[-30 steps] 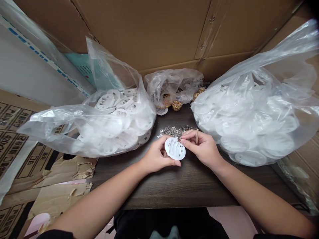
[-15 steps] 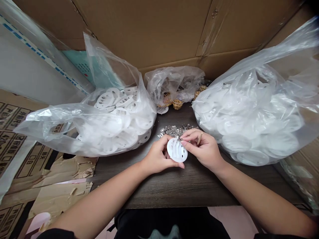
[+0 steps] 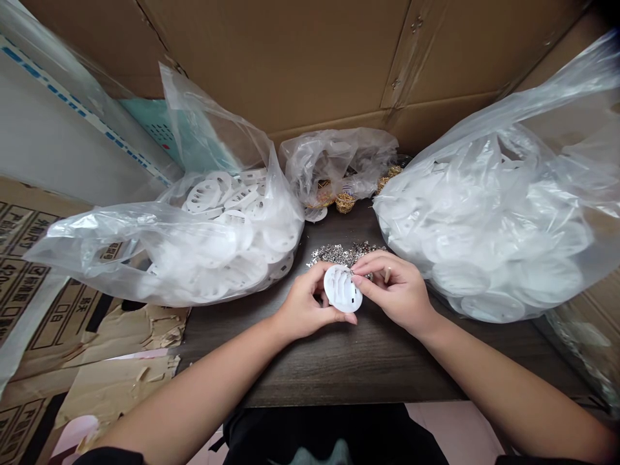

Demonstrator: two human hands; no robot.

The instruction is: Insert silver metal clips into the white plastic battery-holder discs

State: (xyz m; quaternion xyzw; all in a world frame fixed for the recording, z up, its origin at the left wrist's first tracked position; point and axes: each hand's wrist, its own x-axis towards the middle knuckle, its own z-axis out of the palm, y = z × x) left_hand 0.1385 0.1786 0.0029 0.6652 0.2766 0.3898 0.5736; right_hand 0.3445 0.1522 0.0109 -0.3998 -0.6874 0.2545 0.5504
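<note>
black trousers (image 3: 329, 431); black short sleeves (image 3: 109, 456)

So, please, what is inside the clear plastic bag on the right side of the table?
The clear plastic bag holds many white plastic discs, which show through the film along its lower side. Higher up, folded cloudy film covers the contents, so what lies there cannot be seen clearly.

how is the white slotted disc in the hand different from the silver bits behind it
The white slotted disc is a single large piece with slots, while the silver bits are many tiny pieces in a loose heap. The disc is matte white; the bits are shiny metal. The disc is held up in the left hand, while the bits lie on the dark wooden table. They share a spot close together.
</note>
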